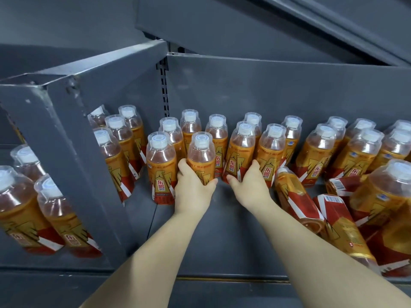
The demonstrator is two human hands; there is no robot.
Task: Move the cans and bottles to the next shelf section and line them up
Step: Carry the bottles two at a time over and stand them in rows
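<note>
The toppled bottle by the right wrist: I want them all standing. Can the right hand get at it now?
Probably not yet: the right hand grips an upright bottle. Once freed, the toppled bottle lies close beside it, nothing over it.

Soft, even light comes from above and in front, moderately bright, leaving the grey shelf (222,218) matte and the upper shelf (244,23) dim underneath. Shadows are faint and diffuse. Small white highlights sit on the clear caps and shoulders of the bottles (320,147). Focus is crisp at the centre, where print on the bottle (240,152) gripped by the right hand (249,185) reads cleanly. Wide-angle distortion fans the outer bottles outward and tilts the divider (66,141); the lower-left bottles (26,210) look soft and stretched.
</note>
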